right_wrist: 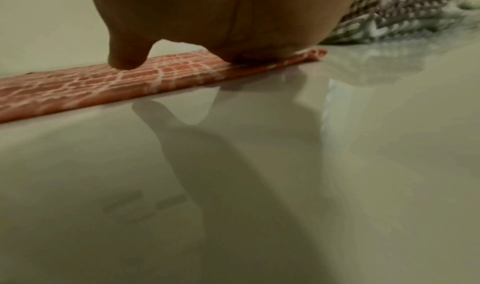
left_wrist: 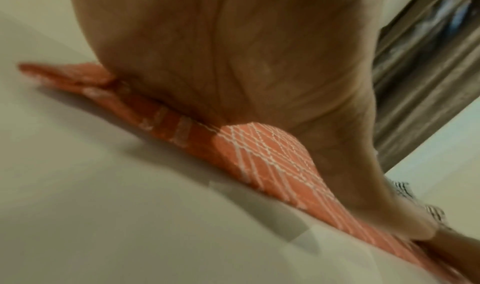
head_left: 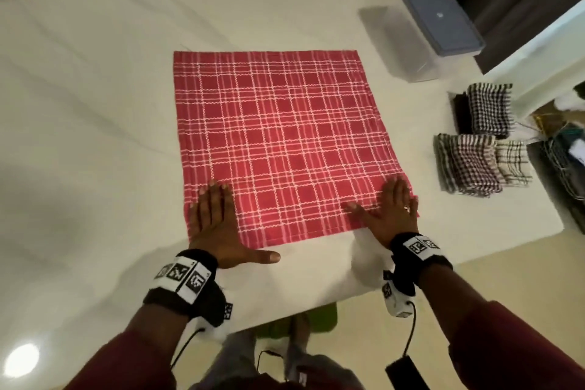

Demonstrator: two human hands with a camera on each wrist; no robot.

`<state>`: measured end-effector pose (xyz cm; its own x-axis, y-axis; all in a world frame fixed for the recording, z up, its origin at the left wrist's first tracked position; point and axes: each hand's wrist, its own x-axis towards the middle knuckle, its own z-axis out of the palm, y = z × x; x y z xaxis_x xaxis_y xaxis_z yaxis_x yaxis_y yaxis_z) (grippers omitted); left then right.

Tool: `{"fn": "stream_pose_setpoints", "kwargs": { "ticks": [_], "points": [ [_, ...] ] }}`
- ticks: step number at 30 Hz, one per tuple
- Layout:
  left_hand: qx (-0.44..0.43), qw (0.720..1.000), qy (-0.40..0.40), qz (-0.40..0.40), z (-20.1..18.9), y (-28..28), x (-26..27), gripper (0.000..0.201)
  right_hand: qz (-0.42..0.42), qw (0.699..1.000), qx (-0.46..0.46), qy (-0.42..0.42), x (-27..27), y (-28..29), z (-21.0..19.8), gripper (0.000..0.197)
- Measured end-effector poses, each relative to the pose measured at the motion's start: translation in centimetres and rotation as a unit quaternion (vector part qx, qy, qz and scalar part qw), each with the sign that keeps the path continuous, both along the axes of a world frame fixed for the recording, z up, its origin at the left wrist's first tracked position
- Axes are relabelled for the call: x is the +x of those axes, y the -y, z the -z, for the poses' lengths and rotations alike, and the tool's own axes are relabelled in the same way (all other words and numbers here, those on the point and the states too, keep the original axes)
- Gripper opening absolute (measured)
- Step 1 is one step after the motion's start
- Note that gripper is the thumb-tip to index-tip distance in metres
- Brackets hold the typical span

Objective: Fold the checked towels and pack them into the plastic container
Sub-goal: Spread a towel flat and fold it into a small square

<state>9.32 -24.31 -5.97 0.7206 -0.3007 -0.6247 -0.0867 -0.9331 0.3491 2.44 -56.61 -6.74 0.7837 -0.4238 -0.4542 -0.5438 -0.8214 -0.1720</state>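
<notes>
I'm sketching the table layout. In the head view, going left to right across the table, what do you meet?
left hand → red checked towel → right hand → folded checked towels

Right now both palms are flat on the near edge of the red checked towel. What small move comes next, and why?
Probably pinch the two near corners and carry that edge over to the far edge. The red checked towel lies fully spread and smooth on the white table, while the left hand and right hand only press it flat, gripping nothing.
</notes>
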Motion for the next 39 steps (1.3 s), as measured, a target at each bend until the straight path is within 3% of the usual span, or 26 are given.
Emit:
{"fn": "stream_pose_setpoints", "kwargs": {
  "ticks": [3,6,9,12,16,20,22,23,26,31,39],
  "points": [
    [0.011,0.995,0.094,-0.025,-0.7,0.8,-1.7,0.155,-0.106,0.993,0.008,0.047,-1.9,-1.5,-0.6,0.127],
    [0.011,0.984,0.176,0.012,-1.0,1.3,-5.0,0.135,-0.236,0.968,0.054,0.061,-4.3,-2.9,-1.1,0.124],
    [0.030,0.985,0.146,0.088,-0.1,1.0,-8.9,0.131,-0.305,0.950,0.048,0.039,-6.5,-2.8,-0.6,0.136],
    [0.051,0.983,0.144,0.097,0.0,0.1,-12.7,0.127,-0.339,0.939,0.039,0.037,-8.7,-1.9,-0.2,0.138],
    [0.025,0.968,0.248,0.041,-0.9,-0.1,-15.7,0.077,-0.338,0.935,0.009,0.109,-10.6,-1.4,-0.1,0.092],
    [0.004,0.960,0.280,0.000,-1.4,0.1,-18.2,0.012,-0.324,0.923,0.053,0.202,-12.3,-1.1,0.3,0.037],
    [0.000,0.963,0.269,-0.018,-1.5,-0.1,-18.9,0.023,-0.332,0.913,0.073,0.225,-12.8,-0.7,-0.3,0.011],
    [-0.005,0.961,0.273,-0.040,-2.1,-0.1,-19.0,0.024,-0.325,0.912,0.085,0.236,-12.7,-0.4,-0.8,0.011],
    [-0.015,0.935,0.343,-0.090,-3.8,-0.3,-17.9,0.012,-0.291,0.904,0.081,0.302,-10.8,0.1,-2.6,0.014],
    [0.043,0.894,0.423,-0.141,-6.9,0.8,-11.3,0.028,-0.256,0.888,0.004,0.382,-3.2,-1.0,-5.8,0.022],
    [-0.001,0.907,0.394,-0.147,-7.5,0.5,1.3,0.034,-0.214,0.917,-0.064,0.331,8.6,-2.7,-7.9,0.048]
  ]
}}
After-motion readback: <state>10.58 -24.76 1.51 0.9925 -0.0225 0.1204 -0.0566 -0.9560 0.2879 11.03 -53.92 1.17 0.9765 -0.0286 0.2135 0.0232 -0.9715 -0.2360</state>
